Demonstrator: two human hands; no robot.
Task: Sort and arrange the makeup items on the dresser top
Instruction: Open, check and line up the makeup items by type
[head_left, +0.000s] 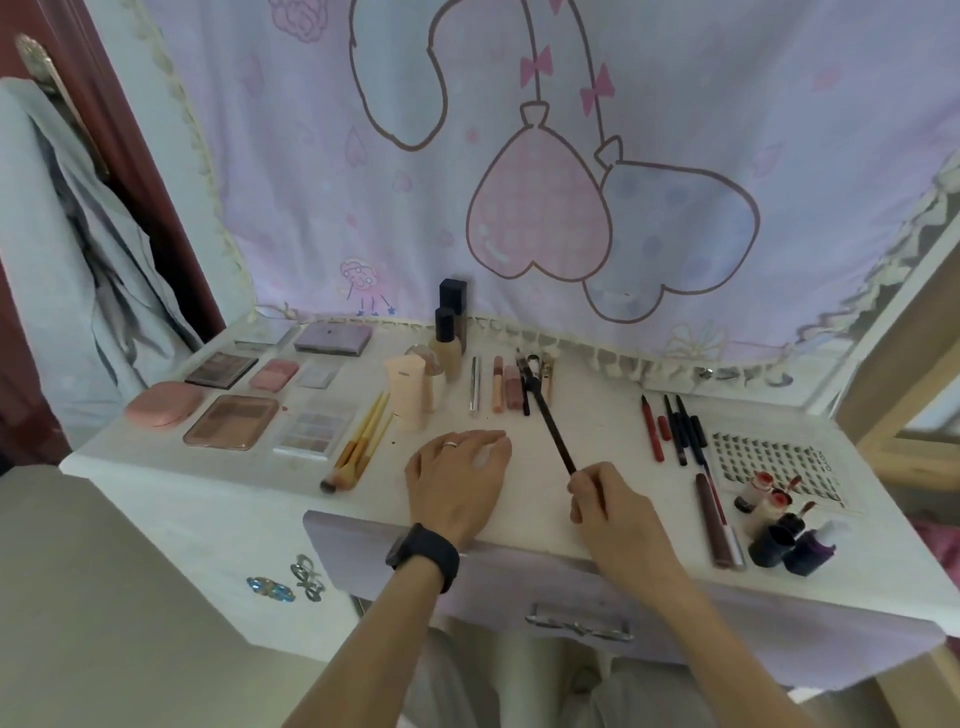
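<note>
The right hand (597, 501) pinched the black wand (551, 426) in its grip; laying it parallel, just right of the pink tubes (512, 387), seemed best. The left hand (460, 467) lay flat.

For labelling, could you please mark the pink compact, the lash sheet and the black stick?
pink compact (163, 404): head view, lid centre.
lash sheet (763, 457): head view, card centre.
black stick (554, 430): head view, mid-shaft.

Matt white dresser top (597, 467), printed cloth curtain (467, 156), glossy plastic compact (163, 404), shiny metal drawer handle (579, 626)
</note>
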